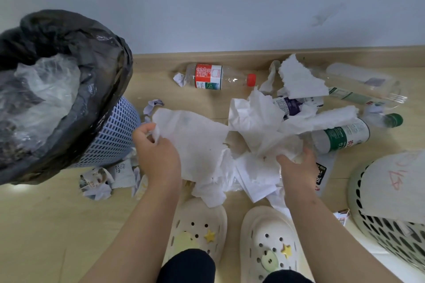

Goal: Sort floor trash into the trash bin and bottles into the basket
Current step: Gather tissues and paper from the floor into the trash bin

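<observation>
**Floor Litter Station: Both Grips on Tissue**

Light wooden floor (pixel 46 225) carries all items.

1. Nearest the camera, two cream clogs (pixel 269 243) stand side by side, toes toward the litter.
2. Left grip (pixel 158 156): closed, fingers and thumb pinching the edge of a large white tissue sheet (pixel 197 142). The sheet spreads out to the right of the hand.
3. Right grip (pixel 296 170): closed, fingers curled into a tissue wad (pixel 287 147) in the middle of the white heap.
4. Crumpled printed paper (pixel 101 181) lies on the floor just left of the left forearm, at the foot of the trash bin.
5. Trash bin (pixel 115 135): lavender mesh wall, lined with a black bag (pixel 92 53), at far left. Clear plastic film shows inside it.
6. Basket (pixel 391 232): pale, perforated wall, at the right edge, partly covered by a white sheet with red marks (pixel 395 181).
7. Bottles, all lying on the floor, outside the basket:
   - green-label bottle (pixel 345 135), just beyond the right grip, partly under tissue;
   - purple-label bottle (pixel 289 104), mostly buried in the heap;
   - red-cap bottle (pixel 211 77), near the baseboard (pixel 230 55);
   - clear bottle (pixel 363 82), far right.
8. Behind everything rises a plain pale wall (pixel 207 7).
</observation>
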`<state>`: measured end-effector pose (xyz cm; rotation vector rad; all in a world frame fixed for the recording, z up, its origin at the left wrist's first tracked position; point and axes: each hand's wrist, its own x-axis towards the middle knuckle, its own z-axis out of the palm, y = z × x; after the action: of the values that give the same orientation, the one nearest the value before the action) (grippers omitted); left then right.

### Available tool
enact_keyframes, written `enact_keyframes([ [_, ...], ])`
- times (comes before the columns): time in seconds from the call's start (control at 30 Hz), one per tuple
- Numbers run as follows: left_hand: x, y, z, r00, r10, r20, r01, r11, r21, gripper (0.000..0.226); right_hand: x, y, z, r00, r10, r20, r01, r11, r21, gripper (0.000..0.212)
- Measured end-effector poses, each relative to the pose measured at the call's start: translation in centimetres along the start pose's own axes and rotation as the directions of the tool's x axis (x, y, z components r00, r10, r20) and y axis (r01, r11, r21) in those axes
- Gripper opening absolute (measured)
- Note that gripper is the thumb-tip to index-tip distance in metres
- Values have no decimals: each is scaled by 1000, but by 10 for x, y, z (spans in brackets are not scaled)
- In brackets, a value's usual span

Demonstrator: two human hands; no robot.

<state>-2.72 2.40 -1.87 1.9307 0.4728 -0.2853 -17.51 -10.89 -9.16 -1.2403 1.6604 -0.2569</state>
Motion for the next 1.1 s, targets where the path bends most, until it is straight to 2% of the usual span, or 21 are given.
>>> enact_keyframes([
  [0.13,-2,2,2,993,73,95,-72,997,-14,52,1,-8,8,976,-200,85,214,953,-213,76],
  [0.23,-11,0,14,963,67,261,-81,996,44,52,2,-9,17,975,-121,186,152,975,-160,81],
  [0.27,-16,-3,20,928,29,372,-84,988,133,49,0,-7,19,973,-95,213,135,974,-183,82],
  [0.33,-32,-14,32,781,-136,609,-87,943,321,42,-4,4,21,959,-64,276,150,942,-301,81],
  [0.37,-40,-21,36,702,-226,675,-70,922,381,38,-6,10,20,954,-58,294,165,920,-355,75],
  [0.4,-44,-30,39,658,-278,700,-60,907,416,36,-7,15,18,956,-53,287,168,906,-389,66],
  [0.43,-44,-36,40,647,-296,703,-53,902,429,35,-8,18,15,962,-43,269,149,910,-387,55],
  [0.5,-35,-39,40,699,-290,654,8,917,399,34,-6,20,10,976,-25,217,99,936,-337,35],
  [0.6,-13,-37,37,830,-298,472,184,944,274,32,-1,13,7,993,-47,109,71,970,-233,17],
  [0.67,-2,-35,33,876,-316,363,266,947,181,32,-1,4,10,995,-73,66,82,986,-142,21],
  [0.77,8,-29,25,909,-331,254,332,942,40,30,-2,-19,12,994,-71,83,68,997,47,27],
  [0.83,12,-25,18,927,-315,204,328,944,-30,26,-7,-39,9,979,-31,204,-20,970,243,23],
  [0.93,14,-19,14,939,-288,188,311,944,-108,26,-17,-68,6,886,-131,444,-142,836,530,12],
  [1.03,9,-13,13,921,-277,275,325,935,-146,28,-32,-87,7,752,-252,609,-243,753,612,10],
  [1.1,4,-10,14,899,-256,356,324,935,-146,28,-39,-88,11,677,-258,689,-253,798,547,8],
])
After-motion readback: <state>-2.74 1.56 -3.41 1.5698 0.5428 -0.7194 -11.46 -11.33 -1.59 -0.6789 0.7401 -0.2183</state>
